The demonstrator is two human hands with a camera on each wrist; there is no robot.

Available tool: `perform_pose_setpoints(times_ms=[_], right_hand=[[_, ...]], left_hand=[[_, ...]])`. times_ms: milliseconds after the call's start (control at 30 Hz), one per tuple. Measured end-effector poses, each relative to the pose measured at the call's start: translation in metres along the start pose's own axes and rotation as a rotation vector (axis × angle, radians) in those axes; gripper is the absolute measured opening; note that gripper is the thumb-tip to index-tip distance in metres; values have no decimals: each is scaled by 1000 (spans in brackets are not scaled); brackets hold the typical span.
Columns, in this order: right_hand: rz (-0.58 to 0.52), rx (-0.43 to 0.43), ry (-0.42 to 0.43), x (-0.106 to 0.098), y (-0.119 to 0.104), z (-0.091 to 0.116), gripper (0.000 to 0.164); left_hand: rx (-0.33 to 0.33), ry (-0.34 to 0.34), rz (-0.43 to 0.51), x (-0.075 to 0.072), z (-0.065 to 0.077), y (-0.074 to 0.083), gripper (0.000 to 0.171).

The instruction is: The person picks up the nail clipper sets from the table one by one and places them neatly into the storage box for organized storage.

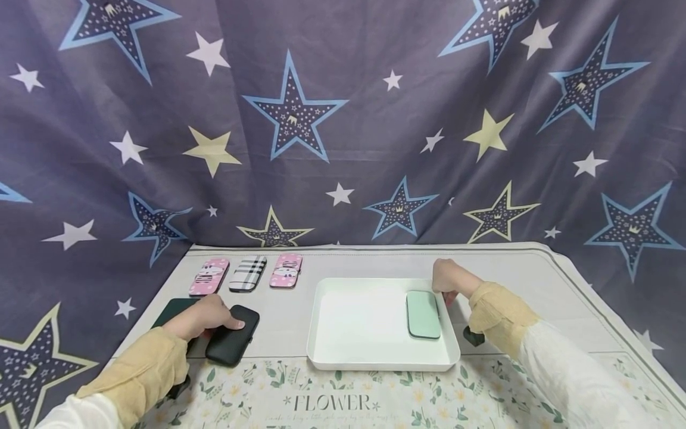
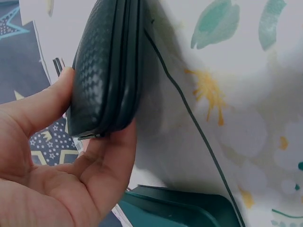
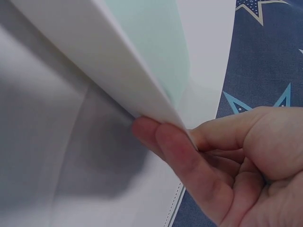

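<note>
Left hand (image 1: 206, 319) clamps the black case (image 1: 233, 335) by its long edges on the tabletop (image 1: 284, 325) (thumb one side, fingers the other). Right hand (image 1: 447, 279) pinches the white tray (image 1: 321, 298) corner, mint case (image 1: 423, 314) inside. Advisable: lift the black case level, steady the tray.

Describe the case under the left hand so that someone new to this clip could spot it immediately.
Start at the white tray in the middle of the table and look to its left. There the left hand holds a black case beside a dark green one. It alone is plain black; the row behind is pink or plaid.
</note>
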State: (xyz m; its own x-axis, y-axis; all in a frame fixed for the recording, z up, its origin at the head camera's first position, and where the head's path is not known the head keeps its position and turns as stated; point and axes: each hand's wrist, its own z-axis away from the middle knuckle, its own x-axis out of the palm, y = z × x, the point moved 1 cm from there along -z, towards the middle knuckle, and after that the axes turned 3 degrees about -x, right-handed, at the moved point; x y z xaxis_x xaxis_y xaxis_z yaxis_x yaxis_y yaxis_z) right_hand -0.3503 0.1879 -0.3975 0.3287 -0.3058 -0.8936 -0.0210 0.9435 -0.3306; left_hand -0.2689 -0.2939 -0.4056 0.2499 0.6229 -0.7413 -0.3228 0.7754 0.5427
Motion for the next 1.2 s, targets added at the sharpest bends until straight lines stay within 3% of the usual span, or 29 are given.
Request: perform_pose_setpoints(times_ms=[167,300,467,533,600,733,933,1200], right_hand=[[21,-2,-4,-1,-4,2,18],[28,-2,-8,-1,-6,3,17],[26,9,-14,-2,-7,2,20],[21,16,-18,-1,-7,2,21],[18,17,-19,-2,-7,2,21],[34,1,-8,-2,-6,3,19],[42,-11,-17,-3,-4,1,19],[56,3,-13,-4,-4,-1,21]], left_hand=[[-11,-40,76,-2,0,-5,47],[-15,-71,159,0,-1,-7,32],[-30,-103,257,4,-4,0,40],[-35,-124,289,4,-4,6,35],[-28,-160,321,4,-5,13,33],[-16,-210,372,4,-4,34,50],[47,-244,464,13,-5,68,34],[84,-232,445,30,-7,116,29]])
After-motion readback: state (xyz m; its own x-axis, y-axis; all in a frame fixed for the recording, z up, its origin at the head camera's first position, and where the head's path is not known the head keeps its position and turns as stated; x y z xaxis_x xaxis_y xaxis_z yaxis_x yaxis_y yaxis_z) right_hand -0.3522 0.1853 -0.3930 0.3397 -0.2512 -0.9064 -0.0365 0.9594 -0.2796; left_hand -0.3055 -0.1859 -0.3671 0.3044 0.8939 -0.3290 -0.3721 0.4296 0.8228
